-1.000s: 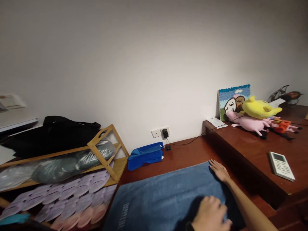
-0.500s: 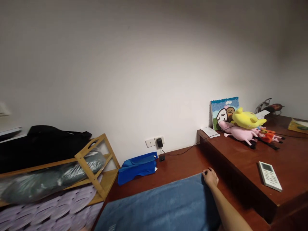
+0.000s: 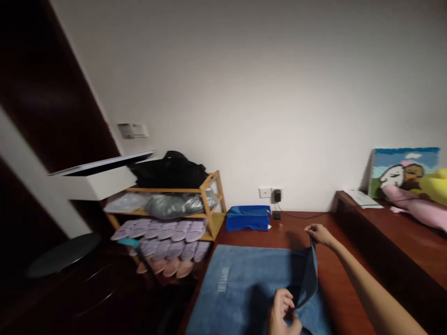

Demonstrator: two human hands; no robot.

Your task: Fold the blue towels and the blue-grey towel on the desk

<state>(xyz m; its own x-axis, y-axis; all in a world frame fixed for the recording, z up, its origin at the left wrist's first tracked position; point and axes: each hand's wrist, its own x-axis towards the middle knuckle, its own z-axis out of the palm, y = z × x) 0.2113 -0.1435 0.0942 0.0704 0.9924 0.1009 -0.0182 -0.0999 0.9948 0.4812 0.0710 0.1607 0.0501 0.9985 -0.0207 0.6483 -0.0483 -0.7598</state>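
Observation:
A blue towel (image 3: 240,274) with pale lettering lies spread on the reddish-brown wooden surface. Its right side is lifted and folding upward. My right hand (image 3: 319,234) pinches the far right corner and holds it raised above the surface. Lower down, my left hand (image 3: 284,311) has its fingers curled at the near part of the same raised edge, closed on the fabric. Part of that grip is hidden behind the fingers.
Behind the towel lies a folded bright blue cloth (image 3: 247,218), near a black plug (image 3: 277,196) with a cord. A wooden shoe rack (image 3: 216,223) holds slippers and bags at left. Plush toys (image 3: 419,209) sit on the raised ledge (image 3: 394,232) at right. A round stool (image 3: 64,256) stands lower left.
My right hand has raised the towel's far right corner off the surface. My left hand has come in to the raised edge. The view has swung left, showing more of the shoe rack.

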